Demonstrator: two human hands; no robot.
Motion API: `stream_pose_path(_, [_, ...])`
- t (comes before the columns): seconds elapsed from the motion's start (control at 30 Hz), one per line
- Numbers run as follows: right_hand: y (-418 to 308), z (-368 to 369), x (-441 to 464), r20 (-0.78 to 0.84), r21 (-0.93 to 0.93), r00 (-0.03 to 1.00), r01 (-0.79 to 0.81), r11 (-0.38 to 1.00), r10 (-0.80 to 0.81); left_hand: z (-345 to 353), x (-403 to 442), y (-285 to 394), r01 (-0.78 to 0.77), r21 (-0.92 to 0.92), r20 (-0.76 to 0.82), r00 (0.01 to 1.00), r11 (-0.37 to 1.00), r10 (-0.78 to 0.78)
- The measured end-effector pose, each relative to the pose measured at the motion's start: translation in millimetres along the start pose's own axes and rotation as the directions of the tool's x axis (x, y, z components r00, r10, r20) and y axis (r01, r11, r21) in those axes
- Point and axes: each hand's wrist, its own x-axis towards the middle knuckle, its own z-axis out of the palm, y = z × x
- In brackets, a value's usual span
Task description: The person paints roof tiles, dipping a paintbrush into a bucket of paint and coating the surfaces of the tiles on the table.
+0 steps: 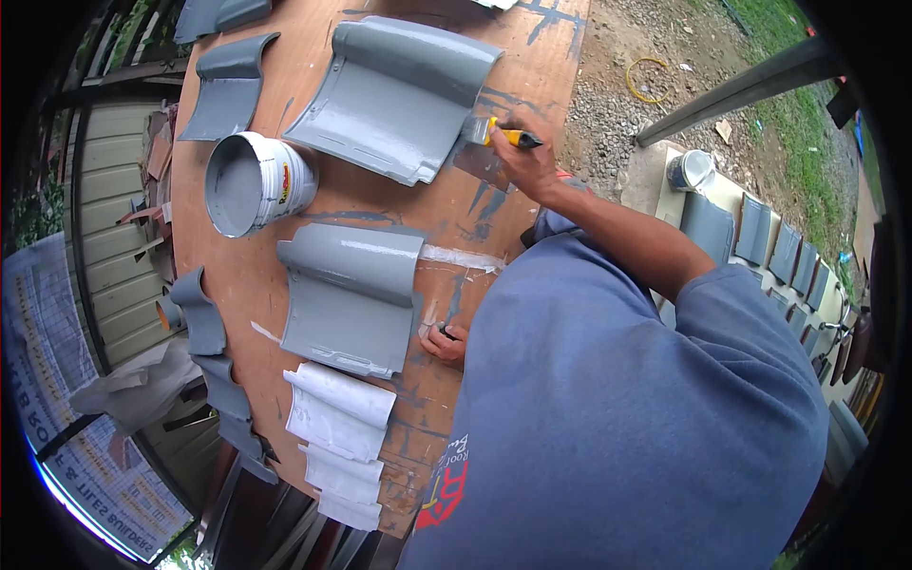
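My right hand (524, 152) grips a paintbrush (490, 131) with a yellow and black handle. Its bristles are at the near edge of a large, glossy grey roof tile (389, 95) lying on the wooden table (351, 204). Curled fingers show on my left hand (445, 342), low over the board beside a second grey roof tile (347, 299); a small dark patch shows at the fingers, but what it is I cannot make out. A white paint bucket (290, 180) with grey paint inside stands between the tiles, toward the far side.
Several white tiles (340, 408) lie in an overlapping row beside the second tile. More grey tiles (228, 85) sit along the table's far edge. Behind the arm, another bucket (692, 171) and rows of grey tiles (753, 230) stand near a metal pole (741, 90).
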Motion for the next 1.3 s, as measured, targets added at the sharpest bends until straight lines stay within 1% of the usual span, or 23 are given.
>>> stream_pose_path(0.03, [-3.9,10.0,-6.6,-0.009,-0.043,1.000,0.012,0.999,-0.013,-0.6,-0.4,-1.0,-0.004,0.002,0.001,1.000,1.000,0.004])
stream_pose_path(0.07, [-9.2,14.6,-19.7,0.140,0.060,0.974,-0.188,0.980,0.178,-0.9,0.2,-2.1,-0.011,-0.001,0.002,1.000,1.000,0.011])
stream_pose_path(0.13, [-14.9,31.1,-38.8,0.412,0.224,0.880,-0.347,0.911,0.235,-0.5,2.6,-3.9,-0.023,0.002,0.006,1.000,1.000,0.023])
stream_pose_path(0.17, [-16.6,33.2,-43.9,0.415,0.228,0.879,-0.348,0.910,0.232,-0.8,2.4,-4.6,-0.027,0.001,0.006,1.000,1.000,0.027])
stream_pose_path(0.27, [-28.5,33.7,-42.3,0.530,0.220,0.802,-0.445,0.868,0.276,1.1,2.8,-5.6,-0.027,0.015,0.003,1.000,1.000,0.027])
stream_pose_path(0.33, [-22.3,23.4,-33.1,0.423,0.358,0.803,-0.574,0.737,0.420,1.1,1.9,-5.9,-0.024,0.021,-0.006,1.000,0.999,0.024])
stream_pose_path(0.37, [-9.1,22.0,-24.8,0.326,0.357,0.820,-0.567,0.742,0.470,1.5,1.1,-6.1,-0.021,0.021,-0.012,1.000,1.000,0.021])
stream_pose_path(0.4, [-7.8,17.0,-13.8,0.260,0.407,0.776,-0.627,0.664,0.574,2.0,0.4,-4.9,-0.021,0.025,-0.011,1.000,0.999,0.022])
stream_pose_path(0.47, [15.0,11.3,12.1,-0.011,0.286,0.858,-0.490,0.824,0.514,2.9,-0.1,-2.6,-0.019,0.023,-0.011,1.000,1.000,0.019])
stream_pose_path(0.5, [19.0,10.6,23.7,-0.011,0.284,0.858,-0.489,0.824,0.513,1.5,-0.3,-1.6,-0.018,0.028,-0.007,1.000,0.999,0.018])
stream_pose_path(0.57, [18.4,8.4,42.5,-0.142,0.440,0.892,-0.331,0.835,0.429,0.5,0.4,-0.5,-0.019,0.031,-0.005,1.000,0.999,0.019])
stream_pose_path(0.6, [18.8,7.5,45.1,-0.142,0.441,0.894,-0.328,0.836,0.426,-0.2,0.4,0.8,-0.017,0.041,-0.004,1.000,0.999,0.017])
stream_pose_path(0.7, [18.8,8.4,50.3,-0.281,0.556,0.874,-0.188,0.809,0.396,-0.2,1.2,8.1,-0.001,0.068,-0.016,1.000,0.998,0.002])
stream_pose_path(0.8, [10.6,16.4,39.5,-0.324,0.651,0.827,-0.159,0.742,0.460,-1.9,1.4,10.0,0.013,0.074,-0.011,1.000,0.997,-0.012])
stream_pose_path(0.87, [-2.0,18.2,38.8,-0.306,0.632,0.825,-0.197,0.750,0.475,-0.5,-1.1,3.0,0.022,0.067,0.003,1.000,0.998,-0.022])
stream_pose_path(0.93, [-14.5,16.1,34.8,-0.073,0.530,0.777,-0.500,0.684,0.625,-4.9,2.5,3.1,-0.066,0.057,0.037,0.997,0.996,0.064])
stream_pose_path(0.97, [-14.6,12.7,31.2,-0.019,0.467,0.776,-0.550,0.692,0.630,-5.9,3.3,6.3,-0.068,0.043,0.040,0.997,0.997,0.067])
stream_pose_path(1.0, [-17.2,2.5,28.9,0.039,0.269,0.781,-0.609,0.746,0.623,-7.9,4.2,10.3,-0.065,0.060,0.036,0.997,0.996,0.063])
stream_pose_path(1.1, [11.7,-7.3,21.5,0.042,0.290,0.842,-0.525,0.800,0.537,-7.4,5.4,14.7,-0.066,0.069,0.029,0.998,0.995,0.064])
stream_pose_path(1.17, [4.8,-13.9,32.7,-0.110,0.596,0.780,-0.444,0.669,0.616,-10.6,6.1,15.3,-0.066,0.063,0.051,0.997,0.996,0.062])
stream_pose_path(1.2, [1.7,-14.6,44.8,-0.111,0.595,0.786,-0.438,0.674,0.608,-11.5,6.9,17.0,-0.062,0.056,0.046,0.997,0.997,0.060])
stream_pose_path(1.27, [-4.7,-14.3,71.2,-0.253,0.680,0.750,-0.312,0.664,0.611,-11.8,5.6,18.5,-0.025,0.113,0.073,0.997,0.993,0.017])
stream_pose_path(1.3, [-6.9,-7.6,76.3,-0.241,0.674,0.754,-0.323,0.664,0.611,-11.4,5.7,19.5,-0.018,0.091,0.069,0.998,0.996,0.012])
